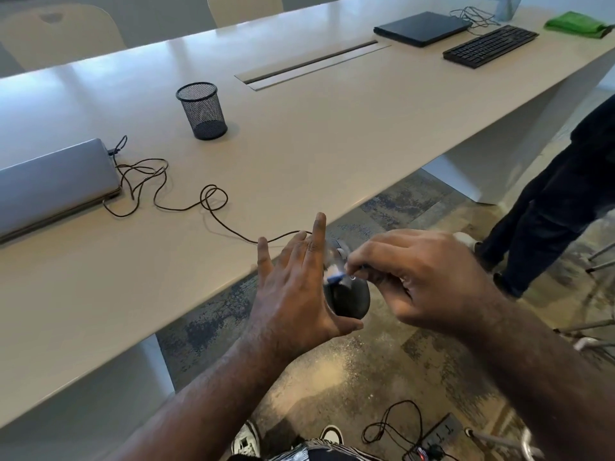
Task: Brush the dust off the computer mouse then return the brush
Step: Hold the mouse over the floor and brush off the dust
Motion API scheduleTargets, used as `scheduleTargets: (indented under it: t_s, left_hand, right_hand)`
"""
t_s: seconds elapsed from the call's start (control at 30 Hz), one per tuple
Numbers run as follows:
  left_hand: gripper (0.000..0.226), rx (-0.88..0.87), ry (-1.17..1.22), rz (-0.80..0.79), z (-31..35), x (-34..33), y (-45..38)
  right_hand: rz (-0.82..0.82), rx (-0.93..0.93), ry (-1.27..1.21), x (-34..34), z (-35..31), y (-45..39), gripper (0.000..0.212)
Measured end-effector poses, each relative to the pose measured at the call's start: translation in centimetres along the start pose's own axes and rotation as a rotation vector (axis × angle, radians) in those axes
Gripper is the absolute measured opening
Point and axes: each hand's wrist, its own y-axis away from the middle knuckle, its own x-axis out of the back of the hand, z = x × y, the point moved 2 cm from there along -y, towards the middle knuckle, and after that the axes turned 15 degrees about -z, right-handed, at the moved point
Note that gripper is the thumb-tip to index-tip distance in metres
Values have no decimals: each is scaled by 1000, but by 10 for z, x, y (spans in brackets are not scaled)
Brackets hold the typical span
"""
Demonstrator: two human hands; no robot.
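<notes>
A black wired computer mouse (349, 299) is held in the air just off the near edge of the white table (299, 144). My left hand (296, 287) holds it between thumb and palm side, with the fingers stretched upward. My right hand (419, 277) pinches a small brush (336, 276) with a blue collar and pale bristles, blurred, touching the top of the mouse. The mouse's thin cable (213, 201) runs in loops over the table to a closed silver laptop (50, 184) on the left.
A black mesh pen cup (202, 110) stands on the table behind the cable. Farther right lie a black laptop (422, 28), a black keyboard (491, 45) and a green cloth (579, 24). A person's dark-trousered legs (545, 207) stand at right. A power strip (436, 440) lies on the floor.
</notes>
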Motion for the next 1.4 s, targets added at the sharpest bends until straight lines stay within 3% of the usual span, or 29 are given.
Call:
scheduleTargets:
  t_s: [0.1,0.3,0.57,0.73,0.87,0.97,1.27,1.4]
  left_hand:
    - [147,3,10,8,-1,-1,1]
    - [147,-9,-25,11,1,3,-3]
    - [144,-7,-28,-1,-1,2,-4]
    - [148,12,9,7,-3,4,-5]
    - [149,20,52,40,-8,6,-7]
    - [149,23,74,62,-11,6,-6]
    - [147,-1,161,105,-18,4,-1]
    - [146,0,170,141,-19,5,1]
  right_hand:
    - [-54,66,32,8,-4,3,25]
    - [56,62,70,9,-8,-2,22]
    - [-127,115,38,9,-10,4,26]
    - [-10,58,-81,9,1,10,26]
    - [-12,27,-104,1,5,18,27]
    - [25,-24,-166,-3,12,24,19]
    - [328,-154,-210,0,22,28,15]
    - [270,-109,-197,-4,15,17,14]
